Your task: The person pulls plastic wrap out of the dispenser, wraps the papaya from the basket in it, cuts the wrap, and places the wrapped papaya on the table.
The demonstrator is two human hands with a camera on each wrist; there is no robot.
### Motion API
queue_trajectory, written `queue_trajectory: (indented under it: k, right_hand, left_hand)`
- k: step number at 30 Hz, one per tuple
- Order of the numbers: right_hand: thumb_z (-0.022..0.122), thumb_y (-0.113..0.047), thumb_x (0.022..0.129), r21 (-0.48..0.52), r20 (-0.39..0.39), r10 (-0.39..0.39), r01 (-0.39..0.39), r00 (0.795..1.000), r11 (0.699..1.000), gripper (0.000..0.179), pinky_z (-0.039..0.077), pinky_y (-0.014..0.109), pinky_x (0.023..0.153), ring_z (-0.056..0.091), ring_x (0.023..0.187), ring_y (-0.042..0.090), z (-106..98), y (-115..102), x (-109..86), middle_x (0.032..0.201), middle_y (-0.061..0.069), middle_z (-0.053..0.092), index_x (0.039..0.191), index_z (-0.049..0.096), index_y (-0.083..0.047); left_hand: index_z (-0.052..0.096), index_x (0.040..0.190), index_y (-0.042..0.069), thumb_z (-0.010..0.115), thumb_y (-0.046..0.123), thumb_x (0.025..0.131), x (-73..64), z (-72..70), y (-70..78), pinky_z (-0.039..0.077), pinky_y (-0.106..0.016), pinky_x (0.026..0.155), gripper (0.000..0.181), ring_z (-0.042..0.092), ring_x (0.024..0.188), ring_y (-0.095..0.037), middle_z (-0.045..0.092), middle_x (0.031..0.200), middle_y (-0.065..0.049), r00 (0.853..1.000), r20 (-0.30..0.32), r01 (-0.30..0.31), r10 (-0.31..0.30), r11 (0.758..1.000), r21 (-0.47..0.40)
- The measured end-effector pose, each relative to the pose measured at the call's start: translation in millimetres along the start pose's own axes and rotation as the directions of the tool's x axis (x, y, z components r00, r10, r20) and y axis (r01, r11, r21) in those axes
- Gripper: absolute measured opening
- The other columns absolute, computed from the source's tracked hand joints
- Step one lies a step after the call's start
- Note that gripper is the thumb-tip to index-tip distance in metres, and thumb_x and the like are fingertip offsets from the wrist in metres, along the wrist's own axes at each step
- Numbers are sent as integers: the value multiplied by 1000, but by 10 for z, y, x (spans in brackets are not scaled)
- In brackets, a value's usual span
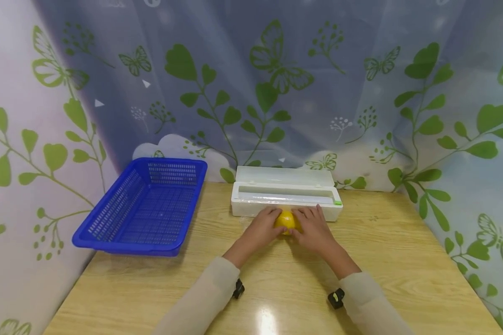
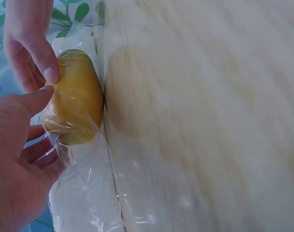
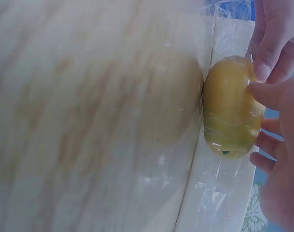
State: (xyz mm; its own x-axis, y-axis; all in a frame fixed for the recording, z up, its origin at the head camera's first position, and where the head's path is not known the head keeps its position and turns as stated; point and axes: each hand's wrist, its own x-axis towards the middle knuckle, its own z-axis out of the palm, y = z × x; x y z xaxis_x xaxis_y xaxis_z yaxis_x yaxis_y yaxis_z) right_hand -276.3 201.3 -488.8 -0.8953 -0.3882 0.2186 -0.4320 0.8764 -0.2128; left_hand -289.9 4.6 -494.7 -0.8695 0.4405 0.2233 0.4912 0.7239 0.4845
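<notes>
Both hands hold a smooth yellow fruit (image 1: 285, 219) on the table, against the front of a white cling film box (image 1: 244, 207). My left hand (image 1: 261, 228) curls round its left side and my right hand (image 1: 317, 229) round its right, thumbs meeting at the near side. Clear cling film (image 2: 86, 179) covers the fruit and spreads loosely beyond it in the left wrist view. A small dark green spot shows at one end of the fruit (image 3: 233, 106) in the right wrist view. The exact kind of fruit cannot be told.
The box's lid (image 1: 282, 175) stands raised, with a white roll (image 1: 285, 197) inside and a green tab (image 1: 337, 203) at the right. On the left stands a blue plastic basket (image 1: 180, 218). A patterned curtain (image 1: 234, 70) hangs behind the wooden table (image 1: 402, 260).
</notes>
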Motion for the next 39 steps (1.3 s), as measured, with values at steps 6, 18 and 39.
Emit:
queue_trajectory:
  k: [6,18,39]
  right_hand:
    - [72,-31,94,-12,-59,-51,50,997,999,57,21,59,120,43,131,38,14,-9,-34,137,19,54,139,55,-1]
    - [74,-27,93,37,-97,-65,69,993,997,57,35,55,113,43,130,40,18,-23,-89,137,21,52,139,55,1]
    - [64,-29,101,273,-95,103,-73,990,959,54,37,63,110,33,139,42,-194,184,-310,148,22,42,146,49,-3]
  left_hand:
    - [58,138,5,69,31,97,-55,-29,-12,47,-36,109,49,53,129,-26,56,140,-9,999,-23,-23,23,1000,20]
    - [61,134,5,69,31,97,-125,-82,4,47,-36,109,47,56,125,-26,59,135,-9,998,-54,-41,42,999,21]
    - [57,141,11,65,34,99,-166,-155,126,42,-39,114,49,49,136,-24,54,145,-6,997,-56,-48,45,998,-46]
